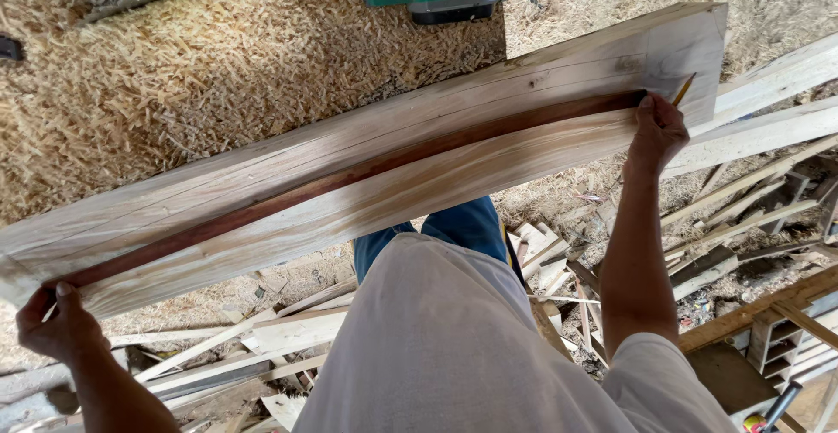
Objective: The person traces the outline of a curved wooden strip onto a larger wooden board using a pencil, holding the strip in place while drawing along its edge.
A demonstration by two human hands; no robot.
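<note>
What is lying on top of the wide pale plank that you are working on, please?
A thin dark reddish strip lies along the plank, with the left hand and the right hand pressing its ends; a pencil is in the right hand. The wood beneath the strip is covered.

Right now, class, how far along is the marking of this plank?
Done: the plank is planed pale, shavings heaped behind it. In hand: the left hand and right hand press a dark strip along it, the right also holding a pencil. Left: no pencil line shows along the strip yet.
</note>
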